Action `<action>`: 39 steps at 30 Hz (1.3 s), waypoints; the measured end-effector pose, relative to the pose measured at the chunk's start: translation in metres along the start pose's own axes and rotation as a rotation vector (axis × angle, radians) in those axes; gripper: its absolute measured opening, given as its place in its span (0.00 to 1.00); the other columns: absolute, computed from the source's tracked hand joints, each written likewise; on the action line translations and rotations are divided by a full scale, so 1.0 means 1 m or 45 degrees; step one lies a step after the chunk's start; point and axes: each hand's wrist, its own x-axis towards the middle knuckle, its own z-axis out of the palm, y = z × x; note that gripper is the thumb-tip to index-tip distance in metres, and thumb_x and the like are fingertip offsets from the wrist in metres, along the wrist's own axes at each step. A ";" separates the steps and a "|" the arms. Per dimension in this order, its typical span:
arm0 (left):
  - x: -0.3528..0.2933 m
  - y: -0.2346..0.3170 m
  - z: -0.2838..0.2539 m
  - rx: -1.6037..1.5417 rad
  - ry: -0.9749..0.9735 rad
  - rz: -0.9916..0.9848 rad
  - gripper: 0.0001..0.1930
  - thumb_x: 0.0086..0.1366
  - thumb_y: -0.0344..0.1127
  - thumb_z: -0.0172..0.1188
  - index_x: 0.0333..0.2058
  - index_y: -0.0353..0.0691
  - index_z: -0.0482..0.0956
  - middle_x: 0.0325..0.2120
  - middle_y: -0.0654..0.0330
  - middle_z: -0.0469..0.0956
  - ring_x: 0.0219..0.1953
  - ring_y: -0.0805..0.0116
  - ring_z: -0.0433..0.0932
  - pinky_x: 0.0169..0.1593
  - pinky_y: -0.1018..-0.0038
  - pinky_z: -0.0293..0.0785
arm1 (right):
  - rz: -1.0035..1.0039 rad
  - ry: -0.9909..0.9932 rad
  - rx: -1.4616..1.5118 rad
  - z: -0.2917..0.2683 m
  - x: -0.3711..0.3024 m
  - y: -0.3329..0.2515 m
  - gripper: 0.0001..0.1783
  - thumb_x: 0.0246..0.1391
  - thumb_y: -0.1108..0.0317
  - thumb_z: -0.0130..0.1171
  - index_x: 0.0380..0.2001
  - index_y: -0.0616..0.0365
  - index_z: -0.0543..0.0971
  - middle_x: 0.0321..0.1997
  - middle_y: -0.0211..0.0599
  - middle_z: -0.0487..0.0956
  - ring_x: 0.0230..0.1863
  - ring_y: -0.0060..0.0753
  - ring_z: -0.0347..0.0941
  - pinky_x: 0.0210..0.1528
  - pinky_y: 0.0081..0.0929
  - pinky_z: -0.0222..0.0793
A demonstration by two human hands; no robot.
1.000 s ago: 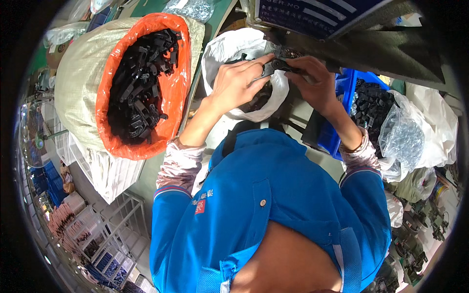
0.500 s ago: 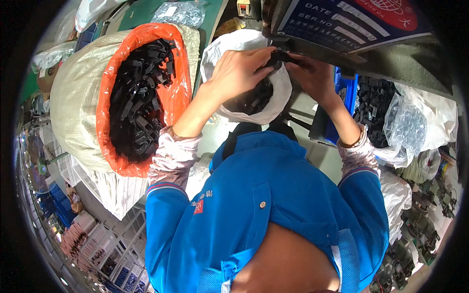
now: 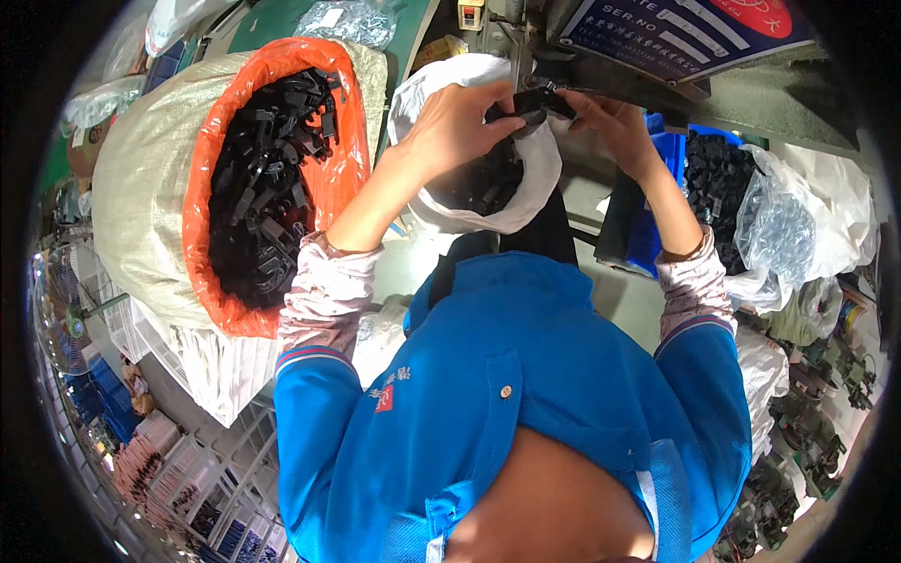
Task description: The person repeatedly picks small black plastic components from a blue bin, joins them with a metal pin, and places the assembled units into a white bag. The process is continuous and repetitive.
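Observation:
My left hand (image 3: 462, 122) pinches a small black plastic part (image 3: 527, 103) between thumb and fingers, just below the machine's edge. The fingertips of my right hand (image 3: 612, 129) close at the right end of that part; whether they grip it or a separate tiny piece is hard to make out. Directly under both hands stands an open white bag (image 3: 535, 192) with its rim rolled down. Similar black parts (image 3: 483, 183) lie inside it, partly shaded.
At left a large woven sack (image 3: 141, 188) with an orange-red liner (image 3: 349, 178) is full of black parts. The machine (image 3: 732, 98), bearing a blue plate, overhangs at upper right. A blue bin (image 3: 648, 239) of black pieces and a clear bag (image 3: 779, 235) are at right.
My right hand has shifted slightly right, and my left hand slightly left. More of the black part shows between them. The whole view has moved a little.

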 end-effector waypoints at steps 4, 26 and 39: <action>0.002 0.001 0.002 -0.004 0.048 0.040 0.11 0.53 0.38 0.66 0.30 0.39 0.76 0.19 0.53 0.73 0.21 0.61 0.72 0.27 0.70 0.67 | -0.264 -0.097 -1.227 -0.013 0.034 0.067 0.21 0.54 0.67 0.56 0.51 0.57 0.72 0.53 0.46 0.73 0.45 0.40 0.73 0.46 0.35 0.70; -0.074 -0.091 -0.006 0.307 0.360 0.138 0.22 0.52 0.40 0.64 0.46 0.43 0.75 0.48 0.52 0.74 0.47 0.51 0.73 0.50 0.61 0.70 | -0.134 0.021 -1.720 -0.052 0.071 0.212 0.23 0.46 0.64 0.60 0.49 0.49 0.73 0.41 0.50 0.78 0.43 0.54 0.75 0.44 0.44 0.71; -0.221 -0.205 -0.153 1.169 0.491 -0.995 0.13 0.61 0.38 0.55 0.43 0.40 0.73 0.37 0.48 0.78 0.42 0.48 0.76 0.44 0.58 0.71 | -0.298 0.224 -1.875 -0.017 0.056 0.118 0.12 0.48 0.69 0.56 0.38 0.58 0.78 0.42 0.46 0.77 0.43 0.48 0.72 0.48 0.45 0.67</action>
